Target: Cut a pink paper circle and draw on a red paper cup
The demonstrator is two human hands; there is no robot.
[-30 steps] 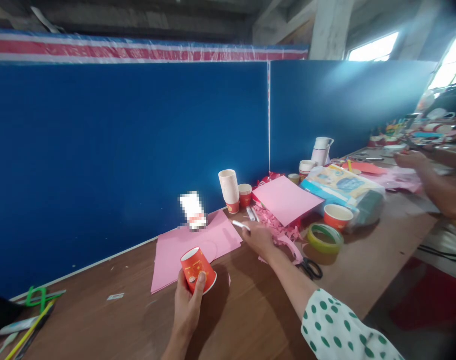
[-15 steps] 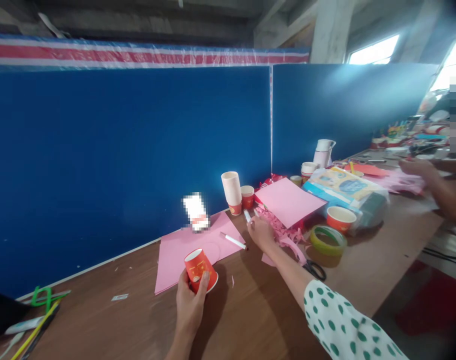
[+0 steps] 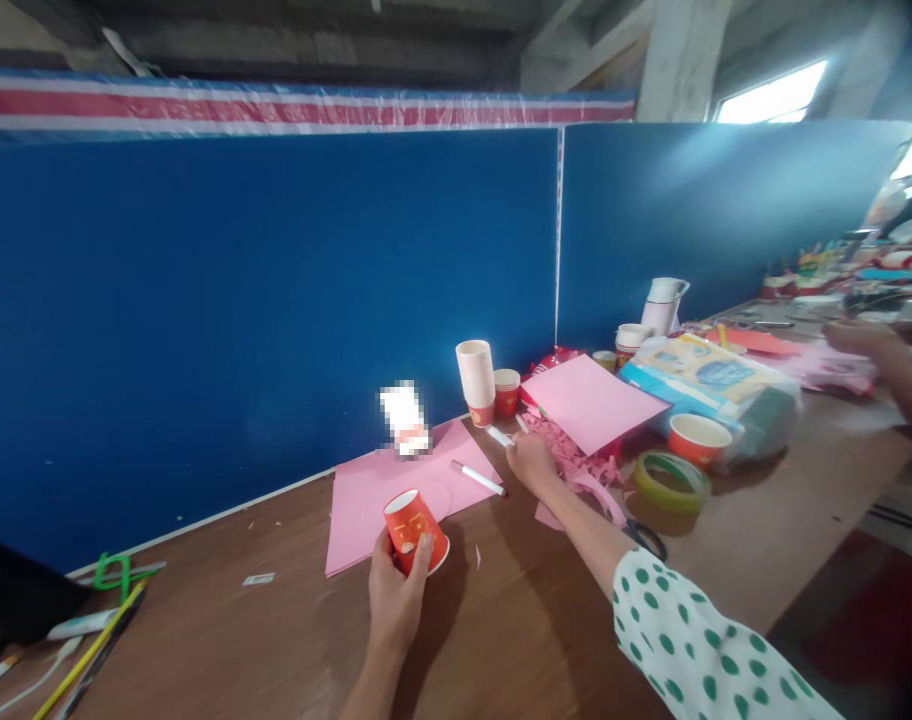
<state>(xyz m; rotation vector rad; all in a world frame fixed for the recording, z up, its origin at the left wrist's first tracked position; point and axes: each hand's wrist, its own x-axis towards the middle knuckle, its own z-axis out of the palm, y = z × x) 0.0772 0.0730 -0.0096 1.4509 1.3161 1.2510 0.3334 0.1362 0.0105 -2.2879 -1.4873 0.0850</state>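
Note:
My left hand [image 3: 397, 590] is closed around a red paper cup [image 3: 412, 528], its narrow white base tipped up and its wide rim toward the lower right. Reaching across the table, my right hand [image 3: 532, 462] has its fingers closed on a white marker [image 3: 499, 436], whose end sticks out to the left. The fingertips are partly hidden. Another marker [image 3: 478, 478], white with a dark tip, lies on the pink paper [image 3: 351, 522] between the hands. Shredded pink paper [image 3: 568, 445] is beside my right hand, and pink-handled scissors [image 3: 602, 497] lie under my forearm.
Stacked paper cups [image 3: 476, 375] stand by the blue partition [image 3: 276, 300]. To the right are a pink sheet [image 3: 595, 400], a tape roll [image 3: 672, 482], a red bowl [image 3: 700, 440] and a plastic package [image 3: 715, 375]. A co-worker's hand [image 3: 861, 338] is at far right.
The white marker at my right hand has tilted from steep to flatter, pointing left. The whole view has shifted slightly. My left hand still holds the cup.

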